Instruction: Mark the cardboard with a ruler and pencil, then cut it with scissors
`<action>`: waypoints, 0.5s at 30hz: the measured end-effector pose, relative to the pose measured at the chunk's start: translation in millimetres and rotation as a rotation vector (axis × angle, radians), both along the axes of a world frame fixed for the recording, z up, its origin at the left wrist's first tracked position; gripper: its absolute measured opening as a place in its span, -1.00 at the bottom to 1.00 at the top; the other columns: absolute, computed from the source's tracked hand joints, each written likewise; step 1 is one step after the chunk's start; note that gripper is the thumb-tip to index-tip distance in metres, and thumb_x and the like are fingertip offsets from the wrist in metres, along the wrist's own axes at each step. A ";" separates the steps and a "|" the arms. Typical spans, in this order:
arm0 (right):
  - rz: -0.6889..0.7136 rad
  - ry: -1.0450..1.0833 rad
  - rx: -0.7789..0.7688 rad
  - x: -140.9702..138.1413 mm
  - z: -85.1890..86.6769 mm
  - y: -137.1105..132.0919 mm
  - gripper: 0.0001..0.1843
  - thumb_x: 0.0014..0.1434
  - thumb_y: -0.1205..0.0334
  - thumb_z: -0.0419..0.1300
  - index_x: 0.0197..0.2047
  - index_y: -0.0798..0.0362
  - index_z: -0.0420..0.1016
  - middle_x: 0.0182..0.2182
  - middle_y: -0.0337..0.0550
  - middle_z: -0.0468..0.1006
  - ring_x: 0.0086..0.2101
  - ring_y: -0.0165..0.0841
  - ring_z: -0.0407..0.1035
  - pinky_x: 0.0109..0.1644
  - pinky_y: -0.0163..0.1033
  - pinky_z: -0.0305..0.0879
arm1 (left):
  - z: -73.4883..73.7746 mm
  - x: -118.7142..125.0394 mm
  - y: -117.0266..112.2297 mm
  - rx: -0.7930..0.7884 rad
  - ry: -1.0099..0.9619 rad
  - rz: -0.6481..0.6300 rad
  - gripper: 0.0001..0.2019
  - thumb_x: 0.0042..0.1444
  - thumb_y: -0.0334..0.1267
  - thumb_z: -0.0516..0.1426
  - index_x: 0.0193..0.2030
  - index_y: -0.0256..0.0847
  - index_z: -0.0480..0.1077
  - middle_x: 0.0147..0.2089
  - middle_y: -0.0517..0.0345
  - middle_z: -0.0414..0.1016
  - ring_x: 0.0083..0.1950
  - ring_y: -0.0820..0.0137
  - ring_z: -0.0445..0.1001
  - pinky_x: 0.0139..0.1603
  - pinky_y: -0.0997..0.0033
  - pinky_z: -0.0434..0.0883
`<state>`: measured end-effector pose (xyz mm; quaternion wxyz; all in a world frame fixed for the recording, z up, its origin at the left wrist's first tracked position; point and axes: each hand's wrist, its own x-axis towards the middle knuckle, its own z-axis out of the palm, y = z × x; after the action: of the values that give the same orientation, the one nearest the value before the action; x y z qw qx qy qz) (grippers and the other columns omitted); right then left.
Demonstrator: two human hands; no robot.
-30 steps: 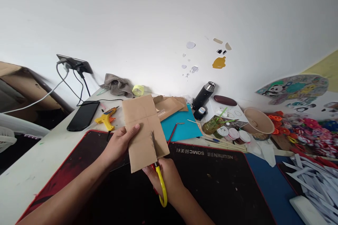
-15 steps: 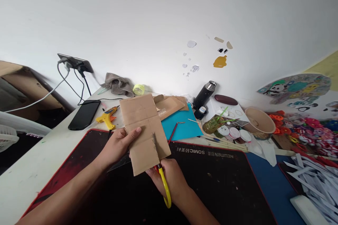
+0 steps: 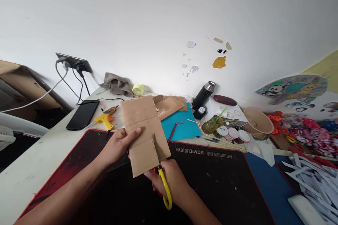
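My left hand (image 3: 124, 141) grips a creased brown piece of cardboard (image 3: 139, 121) by its left edge, thumb on top and fingers hidden underneath. A pair of scissors (image 3: 165, 190) with a yellow handle is in my right hand (image 3: 170, 178), under the cardboard's lower right corner. One blade shows above the cardboard, inside a cut that runs up from the lower edge. The other blade is hidden behind it. Both hands hold their things above the black desk mat (image 3: 208, 182).
A yellow glue gun (image 3: 105, 119) and a black phone (image 3: 82, 115) lie at left. Behind the cardboard are a blue sheet (image 3: 182, 132) and more cardboard (image 3: 170, 107). A black thermos (image 3: 204, 95), paint jars (image 3: 232, 133) and a bowl (image 3: 260, 121) stand at right, near white paper strips (image 3: 314, 182).
The red scissor handle has swung down away from the cardboard, spreading the handles apart. The cardboard and my left hand stay nearly still; the view shifts slightly.
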<state>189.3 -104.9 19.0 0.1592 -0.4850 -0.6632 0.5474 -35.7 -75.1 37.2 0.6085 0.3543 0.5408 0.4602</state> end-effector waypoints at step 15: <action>-0.014 -0.009 0.184 3.9 -3.2 0.9 -0.62 0.30 -0.11 0.43 -0.21 0.08 0.74 -0.39 -0.12 0.71 -0.38 -0.28 0.55 -0.28 -0.29 0.37 | 8.0 6.0 -2.0 0.005 0.004 -0.006 -0.33 -0.08 0.43 0.43 -0.33 -0.25 0.60 -0.44 -0.06 0.66 -0.59 0.34 0.47 -0.69 0.44 0.32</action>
<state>193.2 -104.0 15.8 0.2040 -0.4752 -0.7081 0.4809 -29.7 -77.1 45.2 0.6079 0.3582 0.5399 0.4590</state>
